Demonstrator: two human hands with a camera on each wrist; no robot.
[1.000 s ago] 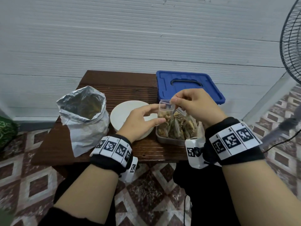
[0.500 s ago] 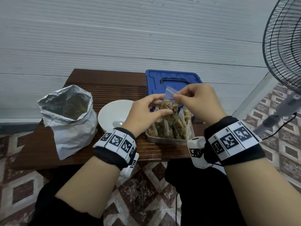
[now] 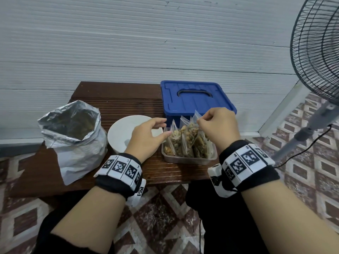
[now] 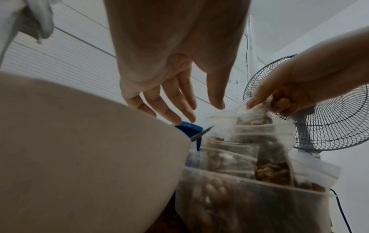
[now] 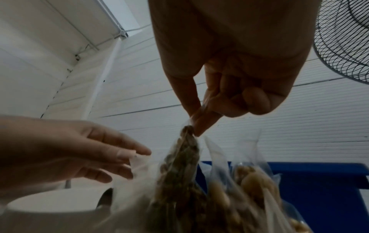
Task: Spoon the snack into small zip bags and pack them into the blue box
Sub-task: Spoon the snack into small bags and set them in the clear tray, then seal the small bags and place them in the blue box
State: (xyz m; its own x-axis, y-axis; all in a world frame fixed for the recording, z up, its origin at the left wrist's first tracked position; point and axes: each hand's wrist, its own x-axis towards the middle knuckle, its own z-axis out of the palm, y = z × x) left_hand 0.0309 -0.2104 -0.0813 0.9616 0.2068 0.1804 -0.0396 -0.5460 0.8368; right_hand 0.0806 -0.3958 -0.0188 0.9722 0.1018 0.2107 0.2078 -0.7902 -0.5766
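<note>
Several filled small zip bags (image 3: 185,142) stand upright in a clear tray (image 3: 189,160) at the table's front edge. My right hand (image 3: 199,123) pinches the top of one snack-filled zip bag (image 5: 179,165) between thumb and forefinger, its bottom down among the others. My left hand (image 3: 166,127) hovers just left of the bags with fingers (image 4: 175,110) straight and spread, holding nothing; its thumb is close to a bag top. The blue box (image 3: 194,98), lid on, sits right behind the tray. A white bowl (image 3: 124,132) holds a spoon whose handle tip (image 4: 201,134) pokes over the rim.
An open foil snack bag (image 3: 73,136) stands at the table's left. A standing fan (image 3: 315,52) with its cable is on the floor to the right. A white panelled wall runs behind the small wooden table (image 3: 117,99).
Both hands held the bag above the tray before. The left hand has since let go and opened, and the right hand has lowered the bag in among the others.
</note>
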